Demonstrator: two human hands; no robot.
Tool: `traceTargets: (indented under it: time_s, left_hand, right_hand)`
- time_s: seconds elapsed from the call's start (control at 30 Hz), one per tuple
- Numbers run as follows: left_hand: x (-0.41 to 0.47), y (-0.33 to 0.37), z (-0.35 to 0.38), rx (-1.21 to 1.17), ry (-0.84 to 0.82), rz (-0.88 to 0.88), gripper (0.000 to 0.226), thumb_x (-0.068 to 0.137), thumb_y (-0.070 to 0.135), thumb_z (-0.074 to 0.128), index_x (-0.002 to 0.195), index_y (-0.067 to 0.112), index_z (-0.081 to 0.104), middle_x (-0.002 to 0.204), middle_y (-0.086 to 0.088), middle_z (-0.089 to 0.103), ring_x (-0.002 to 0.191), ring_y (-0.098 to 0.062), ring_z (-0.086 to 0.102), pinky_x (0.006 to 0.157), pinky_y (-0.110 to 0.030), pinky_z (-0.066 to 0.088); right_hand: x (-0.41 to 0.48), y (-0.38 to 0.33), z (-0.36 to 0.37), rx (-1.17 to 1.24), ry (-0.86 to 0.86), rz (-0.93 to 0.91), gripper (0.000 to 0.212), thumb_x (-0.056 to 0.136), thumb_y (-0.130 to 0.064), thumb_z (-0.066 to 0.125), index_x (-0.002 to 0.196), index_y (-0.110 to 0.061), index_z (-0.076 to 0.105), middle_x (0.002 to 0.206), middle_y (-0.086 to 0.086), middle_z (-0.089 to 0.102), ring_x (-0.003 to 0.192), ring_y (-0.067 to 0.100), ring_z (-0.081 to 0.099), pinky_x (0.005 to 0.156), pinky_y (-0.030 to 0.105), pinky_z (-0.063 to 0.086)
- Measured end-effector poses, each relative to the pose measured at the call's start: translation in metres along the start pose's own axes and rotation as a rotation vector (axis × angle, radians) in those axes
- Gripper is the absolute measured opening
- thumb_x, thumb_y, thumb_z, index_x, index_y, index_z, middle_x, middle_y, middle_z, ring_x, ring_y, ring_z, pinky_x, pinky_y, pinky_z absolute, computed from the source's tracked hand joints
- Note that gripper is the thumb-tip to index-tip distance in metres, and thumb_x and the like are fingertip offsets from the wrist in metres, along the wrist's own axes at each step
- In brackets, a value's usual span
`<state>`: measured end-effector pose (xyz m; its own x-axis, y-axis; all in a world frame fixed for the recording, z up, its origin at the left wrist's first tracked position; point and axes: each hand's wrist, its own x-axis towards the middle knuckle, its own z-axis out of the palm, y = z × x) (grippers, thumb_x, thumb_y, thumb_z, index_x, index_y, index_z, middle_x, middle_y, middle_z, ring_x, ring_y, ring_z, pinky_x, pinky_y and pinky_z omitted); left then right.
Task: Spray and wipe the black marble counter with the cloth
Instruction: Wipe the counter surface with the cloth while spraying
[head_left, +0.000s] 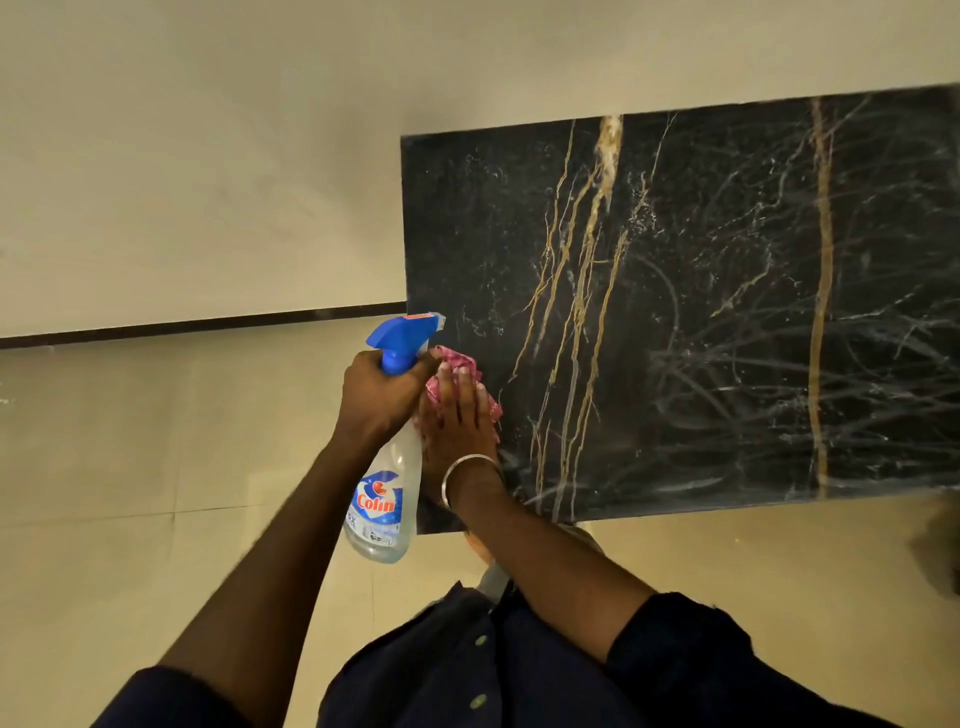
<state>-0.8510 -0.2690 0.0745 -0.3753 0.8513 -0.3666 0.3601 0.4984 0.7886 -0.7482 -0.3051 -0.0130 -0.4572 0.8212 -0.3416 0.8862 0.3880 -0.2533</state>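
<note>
The black marble counter (701, 312) with gold and white veins fills the right half of the view. My left hand (382, 397) grips the neck of a clear spray bottle (384, 499) with a blue trigger head, held at the counter's left edge, nozzle pointing right over the stone. My right hand (457, 423), a metal bangle on its wrist, lies flat with straight fingers on a pink patterned cloth (470, 387) and presses it onto the counter near the left front corner. Most of the cloth is hidden under the hand.
A beige wall (208, 156) rises behind and to the left of the counter, with a dark skirting strip (197, 326) at its foot. Cream floor tiles (156, 467) lie to the left and in front. My dark shirt fills the bottom.
</note>
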Motion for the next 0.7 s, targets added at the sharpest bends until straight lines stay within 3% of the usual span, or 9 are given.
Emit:
traceTargets:
  time_s: [0.1, 0.23, 0.4, 0.53, 0.7]
  left_hand:
    - [0.001, 0.001, -0.008, -0.018, 0.02, 0.031, 0.037, 0.087, 0.041, 0.066, 0.098, 0.005, 0.063, 0.073, -0.011, 0.063, 0.062, -0.019, 0.059, 0.063, -0.027, 0.05]
    - [0.008, 0.002, -0.013, 0.021, 0.032, 0.057, 0.039, 0.089, 0.041, 0.064, 0.1, 0.004, 0.062, 0.076, -0.013, 0.062, 0.064, -0.019, 0.058, 0.064, -0.026, 0.05]
    - [0.01, -0.002, -0.011, 0.034, 0.004, 0.048, 0.042, 0.089, 0.041, 0.063, 0.105, 0.002, 0.062, 0.078, -0.013, 0.062, 0.064, -0.017, 0.057, 0.063, -0.022, 0.049]
    - [0.007, 0.0, -0.01, 0.03, 0.001, 0.049, 0.039, 0.09, 0.04, 0.062, 0.102, 0.002, 0.062, 0.075, -0.011, 0.06, 0.062, -0.016, 0.056, 0.063, -0.022, 0.049]
    - [-0.001, 0.002, -0.013, 0.036, 0.029, 0.056, 0.036, 0.09, 0.038, 0.063, 0.094, 0.002, 0.063, 0.068, -0.008, 0.058, 0.057, -0.015, 0.054, 0.059, -0.022, 0.046]
  right_hand:
    - [-0.008, 0.029, 0.005, -0.034, -0.027, -0.037, 0.084, 0.099, -0.048, 0.033, 0.15, -0.019, -0.026, 0.159, 0.016, -0.028, 0.146, 0.038, -0.024, 0.12, 0.054, -0.01]
    - [-0.039, 0.089, 0.011, -0.044, 0.119, 0.126, 0.083, 0.092, -0.043, 0.045, 0.157, -0.021, -0.002, 0.163, 0.021, 0.0, 0.15, 0.041, -0.001, 0.12, 0.054, 0.002]
    - [-0.063, 0.121, 0.016, -0.06, 0.209, 0.314, 0.071, 0.092, -0.041, 0.032, 0.157, -0.015, 0.018, 0.161, 0.023, 0.014, 0.148, 0.043, 0.014, 0.117, 0.059, 0.021]
    - [-0.053, 0.088, 0.025, -0.003, 0.184, 0.327, 0.088, 0.087, -0.045, 0.053, 0.157, -0.013, 0.011, 0.161, 0.027, 0.007, 0.148, 0.047, 0.008, 0.118, 0.062, 0.013]
    - [-0.042, 0.007, 0.035, -0.016, 0.099, 0.034, 0.098, 0.091, -0.055, 0.044, 0.153, -0.015, -0.021, 0.16, 0.023, -0.021, 0.146, 0.045, -0.02, 0.119, 0.06, -0.003]
